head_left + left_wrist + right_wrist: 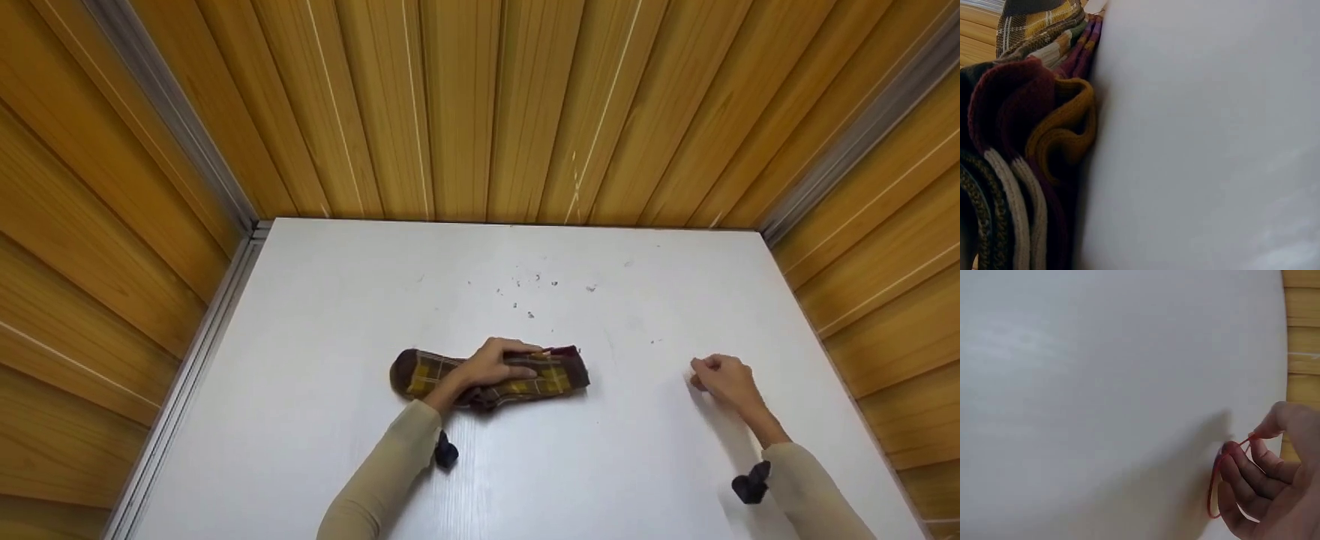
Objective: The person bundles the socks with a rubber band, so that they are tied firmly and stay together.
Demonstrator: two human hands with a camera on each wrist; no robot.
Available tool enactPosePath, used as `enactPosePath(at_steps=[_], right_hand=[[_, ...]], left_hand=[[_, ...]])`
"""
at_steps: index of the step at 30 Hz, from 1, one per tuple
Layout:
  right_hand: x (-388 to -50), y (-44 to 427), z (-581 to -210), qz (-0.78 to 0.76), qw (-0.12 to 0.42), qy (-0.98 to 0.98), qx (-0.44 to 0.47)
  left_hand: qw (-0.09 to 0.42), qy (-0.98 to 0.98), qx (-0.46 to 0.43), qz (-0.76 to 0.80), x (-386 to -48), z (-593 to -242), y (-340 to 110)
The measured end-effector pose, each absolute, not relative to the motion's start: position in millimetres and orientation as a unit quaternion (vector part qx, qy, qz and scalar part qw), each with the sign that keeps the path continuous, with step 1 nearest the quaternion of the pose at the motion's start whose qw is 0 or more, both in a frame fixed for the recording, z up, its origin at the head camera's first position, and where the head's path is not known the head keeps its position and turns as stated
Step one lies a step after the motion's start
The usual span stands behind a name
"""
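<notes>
Mid-width on the white table (315,300), folded plaid sock bundle (559,379), brown/yellow, lying lengthwise side to side. Left hand (491,366) rests across its top, thumb and fingers extended, spread apart. Over the table's right part, right hand (726,381): fingers curled, thumb and index pinching thin red loop (1211,494). Dark specks (555,283) scattered toward table's far edge; wood-look panels (465,112) stand behind it.

Folded socks (1044,129) against white tabletop (1202,129)
</notes>
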State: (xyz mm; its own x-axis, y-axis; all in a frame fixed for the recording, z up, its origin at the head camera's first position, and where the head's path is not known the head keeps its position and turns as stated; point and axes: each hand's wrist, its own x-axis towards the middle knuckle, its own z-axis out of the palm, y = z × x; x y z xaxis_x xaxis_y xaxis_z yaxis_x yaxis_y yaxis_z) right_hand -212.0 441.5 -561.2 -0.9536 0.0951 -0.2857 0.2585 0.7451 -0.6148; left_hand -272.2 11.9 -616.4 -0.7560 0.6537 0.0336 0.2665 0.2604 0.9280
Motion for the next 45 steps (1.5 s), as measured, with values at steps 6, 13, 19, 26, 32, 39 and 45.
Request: enactPosePath(at_steps=[6,13,19,26,32,39,45], right_hand=[[-208,454,-558,-0.591,0.251,0.747,0.171],[-202,461,-555,-0.762,0.337,0.543,0.105],[-205,439,-535,-0.848,0.358,0.385,0.061],[-213,403,-510,-0.901,0.321,0.292,-0.002],[-213,376,-515,-0.826,0.268,0.495,-0.034],[-215,352,-530,-0.672,0.200,0.713,-0.030],[-224,323,-538,-0.532,0.141,0.829,-0.096]], left_hand=[[0.176,0.775,0.311,0.521,-268,-619,15],[0.167,0.768,0.315,0.532,-271,-618,15],[0.177,0.771,0.303,0.532,-269,-620,14],[0.185,0.769,0.306,0.531,-271,-618,16],[0.177,0.777,0.295,0.528,-270,-615,14],[0.166,0.781,0.299,0.522,-269,-611,17],[0.161,0.799,0.287,0.504,-266,-611,15]])
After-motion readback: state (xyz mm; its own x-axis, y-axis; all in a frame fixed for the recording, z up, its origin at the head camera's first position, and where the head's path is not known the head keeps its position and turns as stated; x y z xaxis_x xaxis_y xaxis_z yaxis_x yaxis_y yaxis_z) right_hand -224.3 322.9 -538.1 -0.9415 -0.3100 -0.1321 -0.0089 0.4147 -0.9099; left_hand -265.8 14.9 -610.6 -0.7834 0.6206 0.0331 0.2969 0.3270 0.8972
